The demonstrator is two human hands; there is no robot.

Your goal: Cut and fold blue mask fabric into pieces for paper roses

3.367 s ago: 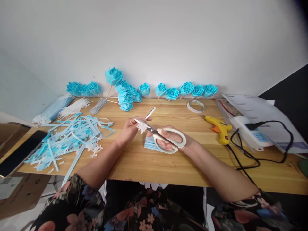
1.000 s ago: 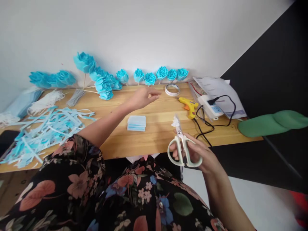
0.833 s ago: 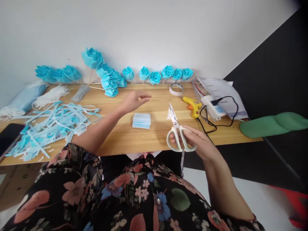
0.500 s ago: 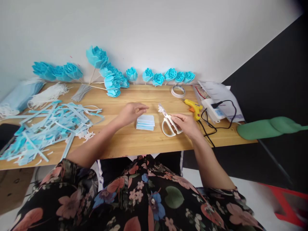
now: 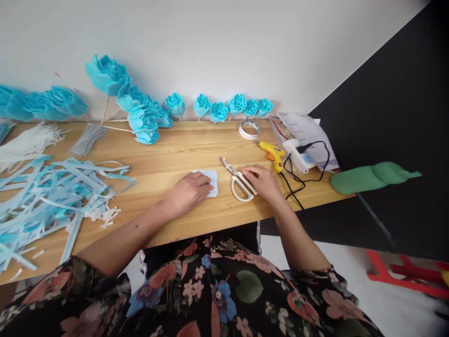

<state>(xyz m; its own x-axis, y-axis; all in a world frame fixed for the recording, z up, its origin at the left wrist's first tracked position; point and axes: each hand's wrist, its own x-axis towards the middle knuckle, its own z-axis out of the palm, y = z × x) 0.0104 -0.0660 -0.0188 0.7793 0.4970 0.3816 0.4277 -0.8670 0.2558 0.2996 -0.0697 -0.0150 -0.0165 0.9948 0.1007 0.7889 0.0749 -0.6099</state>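
Note:
My left hand [image 5: 187, 193] lies over a small stack of light blue fabric squares [image 5: 211, 181], its fingers curled down on the top and near edge. Part of the stack is hidden under that hand. To the right are white-handled scissors [image 5: 242, 187], flat on the table with their blades pointing away and left. My right hand [image 5: 262, 181] is at the right handle of the scissors, thumb and fingertips closed together on it; the other fingers are folded under and partly hidden.
Cut blue strips [image 5: 52, 201] cover the table's left side, with grey wires [image 5: 87, 139] behind. Blue fabric flowers [image 5: 143, 117] line the wall. A tape roll [image 5: 249, 130], yellow glue gun [image 5: 275, 154], power strip [image 5: 300, 159] with cable and green bottle [image 5: 368, 179] are right.
My left hand has come down onto the stack, which now shows flatter and partly covered. The scissors' blades have been lowered to the table. The view has shifted to the right.

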